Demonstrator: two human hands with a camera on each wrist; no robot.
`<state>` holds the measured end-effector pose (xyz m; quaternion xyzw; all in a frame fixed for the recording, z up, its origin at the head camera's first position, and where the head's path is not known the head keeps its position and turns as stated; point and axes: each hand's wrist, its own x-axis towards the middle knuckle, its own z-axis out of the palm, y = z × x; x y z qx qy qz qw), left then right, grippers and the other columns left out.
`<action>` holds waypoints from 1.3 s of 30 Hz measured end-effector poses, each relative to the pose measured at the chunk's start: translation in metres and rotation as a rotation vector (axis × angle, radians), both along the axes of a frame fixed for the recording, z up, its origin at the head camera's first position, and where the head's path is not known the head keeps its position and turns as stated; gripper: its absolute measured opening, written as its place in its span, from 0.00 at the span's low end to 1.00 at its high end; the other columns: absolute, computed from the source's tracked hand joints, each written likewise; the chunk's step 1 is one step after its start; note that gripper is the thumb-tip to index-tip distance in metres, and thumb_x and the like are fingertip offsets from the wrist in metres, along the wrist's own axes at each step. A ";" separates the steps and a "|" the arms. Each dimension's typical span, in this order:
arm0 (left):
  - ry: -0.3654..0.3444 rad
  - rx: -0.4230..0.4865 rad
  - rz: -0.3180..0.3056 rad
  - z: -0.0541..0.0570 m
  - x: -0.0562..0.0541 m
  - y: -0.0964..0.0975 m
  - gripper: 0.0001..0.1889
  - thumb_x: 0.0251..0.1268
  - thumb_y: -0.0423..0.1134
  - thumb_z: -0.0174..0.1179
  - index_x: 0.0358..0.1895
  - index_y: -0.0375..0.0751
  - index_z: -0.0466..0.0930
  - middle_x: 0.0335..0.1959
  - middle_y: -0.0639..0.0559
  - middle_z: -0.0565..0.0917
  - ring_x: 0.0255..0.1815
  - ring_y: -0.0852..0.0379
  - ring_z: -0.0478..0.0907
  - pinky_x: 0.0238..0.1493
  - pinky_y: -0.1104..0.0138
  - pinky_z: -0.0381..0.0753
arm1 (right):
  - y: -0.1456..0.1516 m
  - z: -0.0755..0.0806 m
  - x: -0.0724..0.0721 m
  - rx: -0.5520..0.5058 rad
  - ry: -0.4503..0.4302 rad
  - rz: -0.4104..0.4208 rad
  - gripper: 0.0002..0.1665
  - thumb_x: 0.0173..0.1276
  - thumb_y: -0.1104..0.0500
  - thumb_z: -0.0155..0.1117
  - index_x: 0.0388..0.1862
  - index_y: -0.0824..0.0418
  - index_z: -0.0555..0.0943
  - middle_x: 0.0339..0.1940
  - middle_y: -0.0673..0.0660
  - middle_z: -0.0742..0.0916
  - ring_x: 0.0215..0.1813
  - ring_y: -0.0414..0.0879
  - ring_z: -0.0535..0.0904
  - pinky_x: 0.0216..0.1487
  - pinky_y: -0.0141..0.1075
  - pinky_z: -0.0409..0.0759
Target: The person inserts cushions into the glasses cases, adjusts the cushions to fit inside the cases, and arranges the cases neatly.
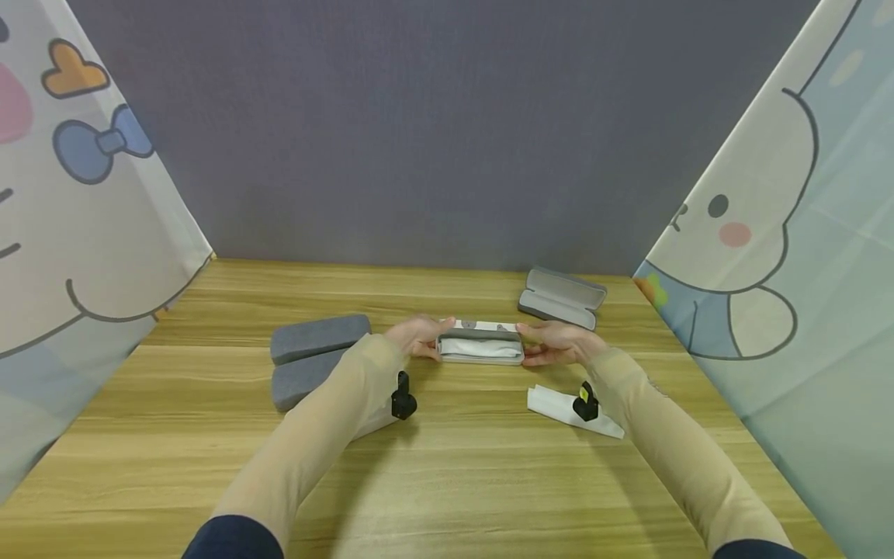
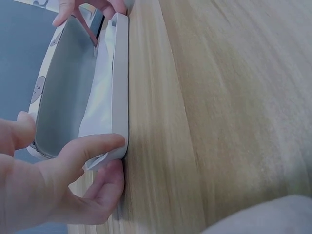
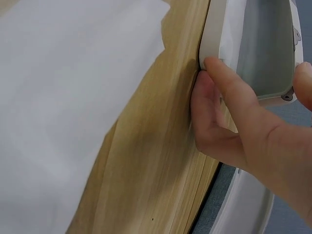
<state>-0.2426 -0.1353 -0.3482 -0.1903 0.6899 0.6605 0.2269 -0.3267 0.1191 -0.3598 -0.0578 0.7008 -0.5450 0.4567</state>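
Observation:
An opened glasses case (image 1: pixel 482 359), pale with small grey cartoon prints on its lid (image 2: pixel 35 90), stands mid-table with its hinged lid raised. A folded white cloth (image 1: pixel 480 348) lies in its lower half. At the case's left end, my left hand (image 1: pixel 417 336) holds on, thumb by the lid and index finger on the lower shell's rim, other fingers curled below. My right hand (image 3: pixel 263 126) grips the opposite end in much the same way, its thumb on the lid's edge and index fingertip on the base's corner.
Two closed grey glasses cases (image 1: pixel 317 338) lie side by side at left. Behind my right hand sits another grey case (image 1: pixel 566 287), opened. One white cloth (image 1: pixel 552 402) is under my right wrist; another white cloth (image 1: pixel 373 421) shows by my left forearm. Printed curtains (image 1: pixel 768 233) flank the table.

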 end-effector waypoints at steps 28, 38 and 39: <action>0.020 -0.049 -0.060 -0.003 0.001 0.003 0.38 0.76 0.44 0.46 0.75 0.28 0.36 0.77 0.33 0.43 0.78 0.40 0.43 0.67 0.56 0.71 | 0.007 -0.004 0.001 0.005 0.097 0.069 0.42 0.78 0.51 0.41 0.77 0.69 0.35 0.69 0.74 0.65 0.70 0.62 0.67 0.69 0.46 0.70; 0.028 -0.045 -0.059 -0.003 0.003 0.000 0.38 0.76 0.43 0.45 0.75 0.29 0.34 0.76 0.30 0.44 0.77 0.37 0.47 0.67 0.56 0.71 | 0.007 -0.006 0.000 0.015 0.124 0.081 0.41 0.78 0.52 0.42 0.77 0.68 0.37 0.70 0.74 0.64 0.70 0.62 0.66 0.68 0.45 0.71; 0.029 -0.046 -0.062 -0.003 0.003 -0.001 0.38 0.76 0.43 0.45 0.75 0.29 0.34 0.76 0.30 0.44 0.77 0.37 0.47 0.67 0.56 0.72 | 0.007 -0.006 0.000 0.016 0.125 0.083 0.41 0.78 0.52 0.42 0.77 0.68 0.37 0.71 0.74 0.63 0.70 0.63 0.65 0.69 0.45 0.71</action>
